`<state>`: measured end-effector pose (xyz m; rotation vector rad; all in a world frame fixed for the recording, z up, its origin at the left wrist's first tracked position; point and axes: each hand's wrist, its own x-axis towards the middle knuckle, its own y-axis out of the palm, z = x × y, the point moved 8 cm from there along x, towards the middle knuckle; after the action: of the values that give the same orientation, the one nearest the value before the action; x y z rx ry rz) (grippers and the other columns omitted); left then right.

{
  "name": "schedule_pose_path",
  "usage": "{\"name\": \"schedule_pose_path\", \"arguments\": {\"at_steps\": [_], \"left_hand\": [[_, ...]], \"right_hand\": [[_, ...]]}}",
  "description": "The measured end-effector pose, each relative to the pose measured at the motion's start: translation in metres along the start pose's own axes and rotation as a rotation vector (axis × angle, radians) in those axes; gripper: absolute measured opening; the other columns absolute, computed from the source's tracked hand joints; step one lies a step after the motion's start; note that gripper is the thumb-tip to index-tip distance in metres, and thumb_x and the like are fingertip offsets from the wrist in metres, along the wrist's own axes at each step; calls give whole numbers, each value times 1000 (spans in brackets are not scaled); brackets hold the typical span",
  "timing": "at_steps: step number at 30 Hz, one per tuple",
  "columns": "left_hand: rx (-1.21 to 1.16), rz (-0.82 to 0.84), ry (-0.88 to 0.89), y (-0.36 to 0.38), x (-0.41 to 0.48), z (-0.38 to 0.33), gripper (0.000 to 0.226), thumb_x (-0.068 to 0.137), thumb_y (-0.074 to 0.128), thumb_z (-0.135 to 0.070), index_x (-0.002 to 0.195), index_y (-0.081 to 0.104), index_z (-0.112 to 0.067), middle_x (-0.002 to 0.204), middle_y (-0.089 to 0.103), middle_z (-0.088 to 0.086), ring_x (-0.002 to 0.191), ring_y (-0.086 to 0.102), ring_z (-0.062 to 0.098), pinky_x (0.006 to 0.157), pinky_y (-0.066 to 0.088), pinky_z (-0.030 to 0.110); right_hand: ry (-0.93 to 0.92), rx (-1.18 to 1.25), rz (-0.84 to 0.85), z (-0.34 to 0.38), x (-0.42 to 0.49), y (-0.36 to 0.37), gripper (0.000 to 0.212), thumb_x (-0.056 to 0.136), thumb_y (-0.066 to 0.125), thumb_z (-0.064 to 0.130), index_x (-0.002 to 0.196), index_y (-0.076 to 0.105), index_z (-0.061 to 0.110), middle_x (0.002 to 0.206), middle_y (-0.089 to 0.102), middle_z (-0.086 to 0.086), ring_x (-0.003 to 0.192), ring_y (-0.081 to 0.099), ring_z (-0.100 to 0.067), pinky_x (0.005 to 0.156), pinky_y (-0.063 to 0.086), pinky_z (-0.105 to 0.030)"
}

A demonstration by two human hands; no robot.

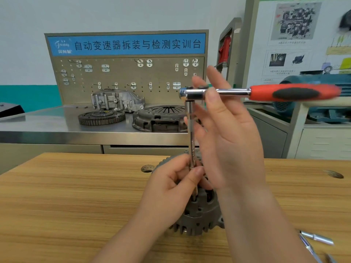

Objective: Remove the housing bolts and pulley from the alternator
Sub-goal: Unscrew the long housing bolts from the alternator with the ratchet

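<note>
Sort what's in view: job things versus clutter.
Job: alternator, ratchet, extension bar pinched by left hand, right hand at the ratchet head.
Lying about: flywheel, clutch cover, gearbox casing, loose metal tools.

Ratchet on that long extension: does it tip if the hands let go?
Probably tips: the ratchet sits atop a tall, thin extension, its red handle overhanging to one side. Both look like rigid steel, so little flex. The left hand pinching the extension low and the right hand at the head seem to steady it.
</note>
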<state>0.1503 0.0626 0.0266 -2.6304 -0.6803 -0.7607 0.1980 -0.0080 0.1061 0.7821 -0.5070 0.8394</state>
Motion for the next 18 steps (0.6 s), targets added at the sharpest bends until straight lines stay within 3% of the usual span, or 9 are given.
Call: {"name": "schedule_pose_path", "arguments": {"at_steps": [2, 4, 5, 8, 10, 12, 14, 16, 18], "left_hand": [[31, -3, -8, 0, 0, 2, 17, 86, 57, -34, 95, 67, -25, 79, 75, -4, 65, 60, 34, 62, 50, 43], [40, 12, 8, 2, -2, 0, 15, 89, 55, -35, 97, 66, -30, 72, 72, -5, 60, 54, 24, 59, 45, 33], [41, 23, 21, 3, -3, -2, 17, 89, 54, -39, 99, 65, -30, 72, 70, -1, 60, 54, 27, 59, 47, 34], [67, 58, 30, 4, -4, -6, 37, 86, 46, -52, 101, 63, -24, 92, 65, 21, 84, 59, 38, 78, 49, 53], [95, 68, 24, 4, -4, -7, 33, 88, 46, -49, 101, 63, -24, 91, 71, 10, 88, 61, 39, 82, 49, 56], [75, 44, 6, 3, -1, -5, 21, 90, 50, -38, 99, 65, -27, 89, 75, -2, 83, 62, 44, 78, 51, 57], [56, 13, -1, 2, 0, -2, 17, 88, 53, -31, 97, 67, -26, 80, 75, -4, 68, 62, 38, 65, 54, 44], [53, -1, 14, 2, 0, -2, 16, 86, 54, -28, 94, 67, -24, 63, 69, -7, 52, 51, 18, 54, 42, 26], [63, 8, 28, 2, -2, -3, 16, 87, 55, -37, 93, 65, -26, 59, 62, -1, 53, 45, 22, 54, 37, 27]], "right_hand": [[-45, -25, -3, 5, -1, 0, 23, 86, 58, 26, 103, 72, 34, 117, 70, 11, 109, 63, -12, 92, 49, -32], [-36, 7, 10, 5, -1, 2, 25, 88, 54, 29, 109, 68, 32, 117, 70, 10, 101, 68, -16, 86, 52, -27], [-22, 35, 15, 4, -2, 3, 27, 91, 51, 30, 115, 63, 31, 116, 71, 8, 94, 70, -16, 80, 52, -24], [21, 104, -1, 2, -2, 3, 37, 95, 45, 35, 130, 52, 23, 108, 74, 2, 80, 70, -16, 72, 53, -24], [21, 74, -20, 2, -2, 1, 37, 92, 49, 36, 127, 54, 25, 106, 74, 2, 83, 68, -15, 71, 53, -24], [-39, -35, -39, 6, -1, -1, 26, 93, 53, 32, 117, 62, 33, 111, 72, 6, 97, 66, -15, 81, 51, -26], [-107, -127, -38, 10, -2, 1, 23, 91, 52, 29, 107, 68, 36, 116, 70, 11, 110, 63, -11, 93, 48, -33], [-100, -140, 1, 9, -3, 6, 24, 92, 48, 33, 107, 67, 38, 119, 68, 12, 106, 65, -11, 88, 49, -30], [-38, -76, 34, 4, -2, 7, 29, 95, 41, 39, 113, 62, 36, 119, 69, 10, 97, 69, -14, 80, 50, -26]]}}
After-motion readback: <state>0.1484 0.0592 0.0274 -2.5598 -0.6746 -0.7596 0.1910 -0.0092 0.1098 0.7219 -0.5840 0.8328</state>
